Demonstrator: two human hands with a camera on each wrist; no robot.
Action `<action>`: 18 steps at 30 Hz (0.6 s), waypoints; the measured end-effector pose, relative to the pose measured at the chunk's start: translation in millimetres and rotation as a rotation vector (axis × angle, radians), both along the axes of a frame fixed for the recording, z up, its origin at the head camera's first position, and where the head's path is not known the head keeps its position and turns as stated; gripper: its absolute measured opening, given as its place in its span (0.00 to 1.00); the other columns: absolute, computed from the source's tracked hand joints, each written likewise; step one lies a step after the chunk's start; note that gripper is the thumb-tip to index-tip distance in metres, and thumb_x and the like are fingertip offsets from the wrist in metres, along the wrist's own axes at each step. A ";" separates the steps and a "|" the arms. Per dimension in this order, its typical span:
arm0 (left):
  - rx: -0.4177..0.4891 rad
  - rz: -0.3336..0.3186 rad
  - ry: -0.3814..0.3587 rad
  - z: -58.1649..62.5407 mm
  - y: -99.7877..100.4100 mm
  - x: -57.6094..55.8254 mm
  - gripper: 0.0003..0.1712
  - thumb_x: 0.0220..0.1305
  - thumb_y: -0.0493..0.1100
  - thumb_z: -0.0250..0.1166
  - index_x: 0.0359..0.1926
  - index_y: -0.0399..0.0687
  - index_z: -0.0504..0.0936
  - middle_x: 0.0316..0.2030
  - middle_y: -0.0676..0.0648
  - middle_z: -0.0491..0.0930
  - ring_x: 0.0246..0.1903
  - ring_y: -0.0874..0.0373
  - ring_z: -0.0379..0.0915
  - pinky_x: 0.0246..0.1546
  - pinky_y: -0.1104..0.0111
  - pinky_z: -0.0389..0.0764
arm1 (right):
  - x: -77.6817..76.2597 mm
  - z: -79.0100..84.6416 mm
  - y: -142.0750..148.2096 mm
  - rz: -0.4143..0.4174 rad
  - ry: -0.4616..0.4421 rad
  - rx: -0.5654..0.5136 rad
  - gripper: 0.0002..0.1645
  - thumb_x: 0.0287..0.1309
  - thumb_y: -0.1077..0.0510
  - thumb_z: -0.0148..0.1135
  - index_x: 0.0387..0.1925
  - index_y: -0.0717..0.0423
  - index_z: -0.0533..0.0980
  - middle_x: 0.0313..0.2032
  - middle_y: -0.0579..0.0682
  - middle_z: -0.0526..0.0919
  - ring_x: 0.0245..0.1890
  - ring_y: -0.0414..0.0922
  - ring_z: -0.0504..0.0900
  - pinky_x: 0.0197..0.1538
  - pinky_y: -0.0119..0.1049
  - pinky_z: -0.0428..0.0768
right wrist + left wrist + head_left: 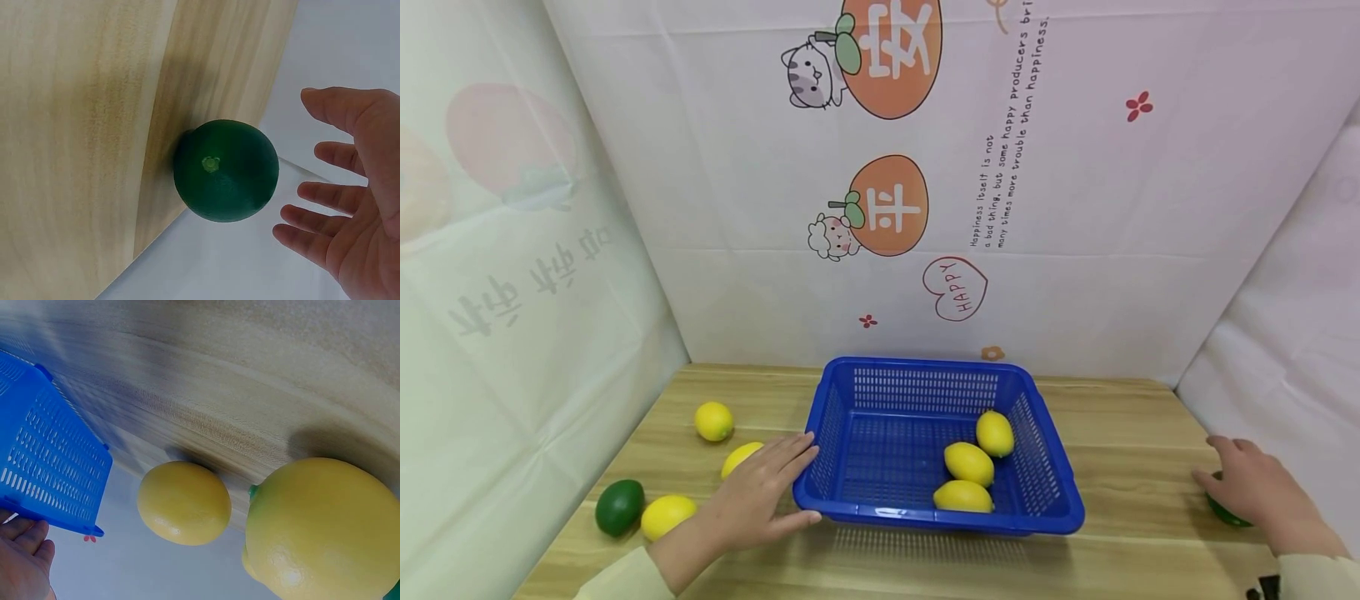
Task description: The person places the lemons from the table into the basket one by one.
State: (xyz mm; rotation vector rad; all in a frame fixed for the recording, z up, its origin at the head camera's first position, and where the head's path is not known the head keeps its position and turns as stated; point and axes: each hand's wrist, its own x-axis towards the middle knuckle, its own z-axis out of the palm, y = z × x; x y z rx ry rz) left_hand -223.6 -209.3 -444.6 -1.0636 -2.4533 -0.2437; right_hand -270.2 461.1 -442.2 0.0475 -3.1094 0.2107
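Note:
The blue plastic basket (925,521) stands on the wooden table with three lemons inside, toward its right: one farther back (995,434), one in the middle (969,464) and one near the front (962,497). My left hand (760,492) rests at the basket's left rim, fingers extended and thumb near the front corner. In the left wrist view its fingertips (31,537) touch the rim. At the far right my right hand (1255,483) hovers over a green lime (1228,508), partly hiding it. The right wrist view shows the spread fingers (331,197) apart from the lime (225,172).
Left of the basket lie a lemon (713,422) at the back, another (742,456) partly behind my left hand, a third (668,517) by my forearm, and a dark green lime (620,507). White printed cloth (1075,308) walls the table's back and sides.

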 end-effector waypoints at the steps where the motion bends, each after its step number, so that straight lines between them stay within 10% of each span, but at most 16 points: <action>1: 0.000 0.000 0.001 0.0 0.0 0.0 0.45 0.60 0.69 0.60 0.63 0.36 0.74 0.65 0.38 0.68 0.64 0.44 0.65 0.61 0.51 0.69 | -0.1 -0.7 0.5 -0.001 -0.002 0.000 0.45 0.56 0.45 0.67 0.53 0.83 0.63 0.46 0.84 0.65 0.44 0.79 0.67 0.45 0.70 0.70; 18: -0.005 0.008 0.009 -1.9 -0.4 -0.8 0.45 0.60 0.69 0.60 0.63 0.37 0.74 0.65 0.38 0.68 0.64 0.45 0.65 0.61 0.51 0.70 | 2.8 -7.7 2.9 0.001 -0.040 0.007 0.47 0.57 0.42 0.65 0.52 0.83 0.64 0.45 0.85 0.65 0.42 0.80 0.67 0.43 0.69 0.71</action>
